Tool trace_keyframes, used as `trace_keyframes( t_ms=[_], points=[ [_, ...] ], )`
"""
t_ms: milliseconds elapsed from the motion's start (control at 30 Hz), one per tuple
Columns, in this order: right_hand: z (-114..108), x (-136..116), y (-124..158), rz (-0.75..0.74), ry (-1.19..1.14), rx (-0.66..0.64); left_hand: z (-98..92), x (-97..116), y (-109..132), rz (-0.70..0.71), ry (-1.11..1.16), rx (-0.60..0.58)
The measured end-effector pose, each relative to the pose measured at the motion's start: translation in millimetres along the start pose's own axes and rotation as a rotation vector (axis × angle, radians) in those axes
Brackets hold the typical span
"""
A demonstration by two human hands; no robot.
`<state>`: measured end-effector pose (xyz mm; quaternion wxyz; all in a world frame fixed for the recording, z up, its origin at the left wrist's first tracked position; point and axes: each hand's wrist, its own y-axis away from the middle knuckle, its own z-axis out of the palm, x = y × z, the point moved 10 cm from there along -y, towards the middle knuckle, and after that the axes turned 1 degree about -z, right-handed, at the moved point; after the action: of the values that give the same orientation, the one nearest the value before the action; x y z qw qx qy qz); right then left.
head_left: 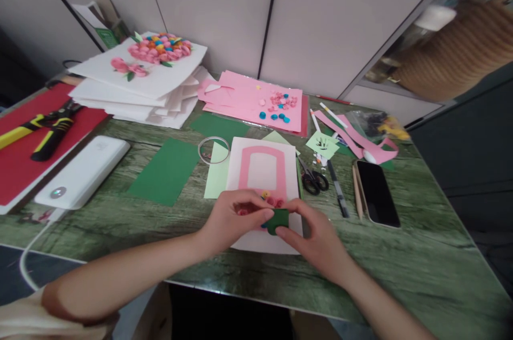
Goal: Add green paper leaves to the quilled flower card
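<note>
A small dark green piece of paper [279, 221] is pinched between my two hands. My left hand [236, 217] grips its left edge with thumb and fingers. On the other side, my right hand [315, 230] holds its right edge the same way. Under them lies a white card [264, 168] bearing a pink basket shape [245, 169] with an arched handle. Pink paper roses [273, 201] and small coloured pieces sit on the basket's body, partly covered by my fingers.
Scissors [315, 179], a craft knife [339, 190] and a phone [377, 193] lie to the right. Green paper [165, 171] and a white power bank [83, 171] are left, near yellow-handled pliers [56, 131]. Behind stand stacked cards [160, 80] and pink sheets [248, 102].
</note>
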<state>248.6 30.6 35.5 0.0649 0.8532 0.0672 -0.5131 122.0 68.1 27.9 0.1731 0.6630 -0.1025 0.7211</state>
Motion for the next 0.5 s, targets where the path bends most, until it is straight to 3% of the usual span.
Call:
trace_keyframes(
  t_ms=[133, 267, 400, 500],
  points=[
    [-8.3, 3.8, -1.3, 0.014, -0.027, 0.053, 1.5, -1.1, -2.3, -0.039, 0.039, -0.03],
    [-25.0, 9.7, 0.5, 0.018, -0.093, 0.188, 11.8, -2.2, -0.8, -0.044, -0.129, -0.13],
    [-25.0, 10.4, 1.2, 0.018, -0.075, 0.188, 23.4, -6.4, 2.5, -0.051, -0.284, -0.234],
    [-22.0, 6.5, 1.4, -0.004, -0.037, 0.168, 21.2, -3.1, 1.5, -0.035, -0.189, -0.198]
  ],
)
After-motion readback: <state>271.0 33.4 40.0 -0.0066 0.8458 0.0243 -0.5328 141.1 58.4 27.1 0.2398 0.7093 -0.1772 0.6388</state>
